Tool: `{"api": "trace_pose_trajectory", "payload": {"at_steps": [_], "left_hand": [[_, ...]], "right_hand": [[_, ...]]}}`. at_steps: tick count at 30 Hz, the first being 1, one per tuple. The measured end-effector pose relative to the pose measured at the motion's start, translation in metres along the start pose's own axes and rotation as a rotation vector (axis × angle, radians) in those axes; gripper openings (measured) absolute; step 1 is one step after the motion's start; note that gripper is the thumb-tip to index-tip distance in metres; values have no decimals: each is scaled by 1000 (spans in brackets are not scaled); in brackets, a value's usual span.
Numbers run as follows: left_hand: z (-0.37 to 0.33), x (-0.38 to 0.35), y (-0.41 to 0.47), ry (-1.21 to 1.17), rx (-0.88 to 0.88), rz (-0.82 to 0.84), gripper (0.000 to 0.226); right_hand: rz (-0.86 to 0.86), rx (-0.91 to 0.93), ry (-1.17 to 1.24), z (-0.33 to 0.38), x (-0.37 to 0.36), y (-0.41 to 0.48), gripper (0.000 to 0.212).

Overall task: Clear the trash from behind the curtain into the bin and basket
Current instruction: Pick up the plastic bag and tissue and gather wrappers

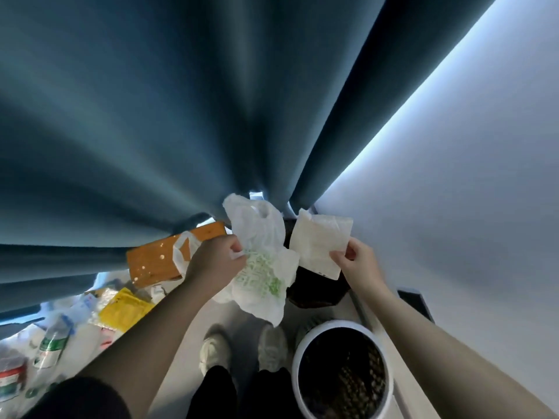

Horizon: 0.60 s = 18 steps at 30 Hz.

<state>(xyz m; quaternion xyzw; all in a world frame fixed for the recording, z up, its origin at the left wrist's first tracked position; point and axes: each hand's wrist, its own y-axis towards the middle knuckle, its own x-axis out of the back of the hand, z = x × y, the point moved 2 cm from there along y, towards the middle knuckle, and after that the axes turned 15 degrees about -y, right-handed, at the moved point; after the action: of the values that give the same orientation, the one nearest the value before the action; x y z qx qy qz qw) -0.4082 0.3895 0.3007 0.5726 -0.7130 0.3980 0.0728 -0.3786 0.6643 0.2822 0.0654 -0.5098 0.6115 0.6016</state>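
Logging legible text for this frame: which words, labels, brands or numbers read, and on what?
No text is readable in this frame.
white plastic bag in the left hand: green print, too blurred to read.
clear bottle: green label, too blurred.
red-and-white label at far left: too blurred.
yellow packet and white paper in the right hand: no text shows.

Both my arms reach forward; my left hand [218,261] grips a plastic bag [266,234], my right hand [361,269] alongside pinches a paper wrapper [317,241].
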Motion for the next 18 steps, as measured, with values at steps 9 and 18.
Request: {"api": "trace_pose_trajectory", "payload": {"at_steps": [9, 18], "left_hand": [[4, -88, 82, 66, 60, -28, 12], [45, -104, 111, 237, 34, 45, 15]], "right_hand": [[-76, -232, 234, -86, -31, 56, 14], [168, -629, 354, -150, -141, 90, 76]]}}
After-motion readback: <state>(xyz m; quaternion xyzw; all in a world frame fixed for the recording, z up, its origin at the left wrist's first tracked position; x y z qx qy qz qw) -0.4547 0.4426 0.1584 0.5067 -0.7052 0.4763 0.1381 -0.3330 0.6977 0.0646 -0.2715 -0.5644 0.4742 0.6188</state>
